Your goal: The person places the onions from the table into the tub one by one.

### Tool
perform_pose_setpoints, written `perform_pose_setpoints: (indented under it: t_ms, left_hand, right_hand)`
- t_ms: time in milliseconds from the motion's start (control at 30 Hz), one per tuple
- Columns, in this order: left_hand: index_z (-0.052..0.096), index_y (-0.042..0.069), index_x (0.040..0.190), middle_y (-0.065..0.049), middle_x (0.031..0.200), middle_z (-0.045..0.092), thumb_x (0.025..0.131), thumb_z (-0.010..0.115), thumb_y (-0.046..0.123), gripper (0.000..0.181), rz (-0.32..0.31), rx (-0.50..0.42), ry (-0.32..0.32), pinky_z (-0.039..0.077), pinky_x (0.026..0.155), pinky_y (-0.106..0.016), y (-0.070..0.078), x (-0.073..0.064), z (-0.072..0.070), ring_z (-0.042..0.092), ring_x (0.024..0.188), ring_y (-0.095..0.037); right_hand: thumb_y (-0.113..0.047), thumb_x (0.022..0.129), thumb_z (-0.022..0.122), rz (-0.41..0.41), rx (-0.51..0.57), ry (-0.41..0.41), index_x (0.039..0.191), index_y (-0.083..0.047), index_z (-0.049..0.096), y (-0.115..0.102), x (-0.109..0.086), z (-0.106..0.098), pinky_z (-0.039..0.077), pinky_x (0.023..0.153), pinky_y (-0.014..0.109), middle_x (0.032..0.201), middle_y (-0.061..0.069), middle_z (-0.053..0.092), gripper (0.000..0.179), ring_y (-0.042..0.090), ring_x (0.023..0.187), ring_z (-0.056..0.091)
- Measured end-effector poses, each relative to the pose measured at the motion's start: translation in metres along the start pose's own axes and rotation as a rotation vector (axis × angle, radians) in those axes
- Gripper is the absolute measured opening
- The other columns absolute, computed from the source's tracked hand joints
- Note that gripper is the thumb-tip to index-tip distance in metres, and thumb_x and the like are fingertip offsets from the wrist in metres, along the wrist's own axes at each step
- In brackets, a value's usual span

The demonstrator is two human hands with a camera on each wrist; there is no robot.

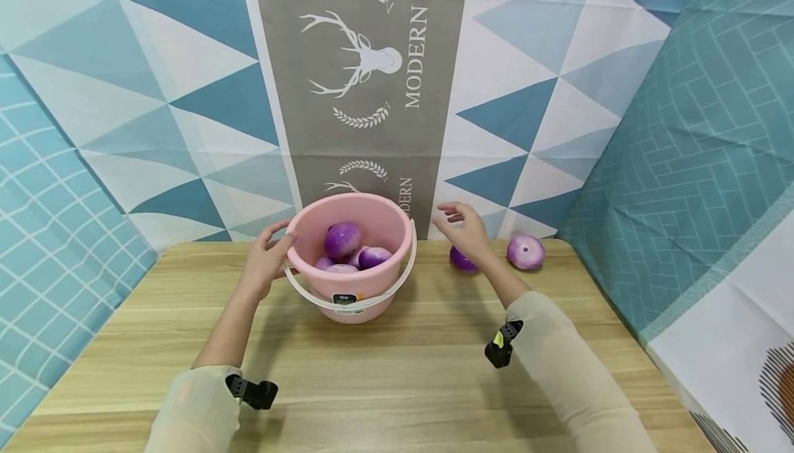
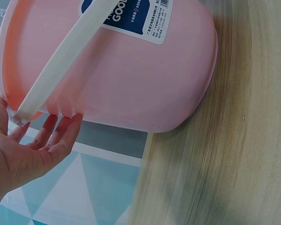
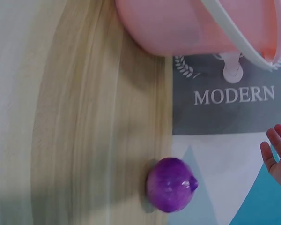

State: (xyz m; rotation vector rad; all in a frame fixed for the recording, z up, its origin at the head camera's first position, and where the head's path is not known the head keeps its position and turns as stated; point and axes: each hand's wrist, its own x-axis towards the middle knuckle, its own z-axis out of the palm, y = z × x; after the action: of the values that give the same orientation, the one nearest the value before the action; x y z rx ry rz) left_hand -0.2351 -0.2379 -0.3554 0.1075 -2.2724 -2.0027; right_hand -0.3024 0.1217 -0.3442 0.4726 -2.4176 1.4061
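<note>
A pink bucket (image 1: 356,291) stands toward the back of the table, its white handle (image 1: 366,305) hanging down over the labelled front. Several purple onions (image 1: 342,239) lie inside it. My left hand (image 1: 267,260) holds the bucket at its left rim, fingertips against the outer wall by the handle's end, as the left wrist view shows. To the right, my right hand (image 1: 465,232) hovers with bent, spread fingers and nothing in them. Below it in the head view is a purple onion (image 3: 171,185), partly hidden by the hand. Another onion (image 1: 526,252), paler, rests farther right.
The wooden table (image 1: 372,384) ends at the back against a patterned cloth (image 1: 527,94) with triangles and a deer print. Teal sheeting (image 1: 682,163) rises on the right and blue tiled sheeting (image 1: 49,246) on the left.
</note>
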Motion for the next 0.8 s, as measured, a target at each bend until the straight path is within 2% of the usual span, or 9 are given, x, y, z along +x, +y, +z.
perform_pose_setpoints:
  t_ms: [233,533,800]
  left_hand:
    - [0.032,0.012,0.144,-0.024,0.126,0.041,0.095,0.052,0.035,0.058,-0.001,-0.009,-0.007,0.061,0.064,-0.03,-0.001,0.0,0.0,0.063,0.076,-0.009]
    - [0.033,0.013,0.144,-0.023,0.124,0.043,0.094,0.052,0.036,0.058,0.0,-0.014,-0.003,0.061,0.064,-0.029,0.0,0.0,0.0,0.062,0.073,-0.006]
    - [0.034,0.013,0.142,-0.017,0.118,0.045,0.094,0.053,0.035,0.056,0.002,-0.017,0.002,0.061,0.063,-0.029,-0.002,0.001,0.0,0.061,0.073,-0.006]
  right_hand:
    - [-0.019,0.087,0.065,0.058,0.012,-0.002,0.118,0.0,0.059,0.02,-0.007,-0.008,0.049,0.094,0.048,0.12,0.024,0.054,0.037,0.041,0.106,0.056]
    - [-0.024,0.088,0.065,0.171,-0.004,-0.01,0.123,-0.004,0.055,0.033,-0.016,-0.024,0.046,0.098,0.048,0.126,0.021,0.053,0.041,0.038,0.113,0.052]
    - [-0.022,0.087,0.066,0.219,0.004,0.011,0.124,-0.002,0.055,0.046,-0.023,-0.027,0.047,0.098,0.046,0.125,0.02,0.053,0.043,0.036,0.113,0.052]
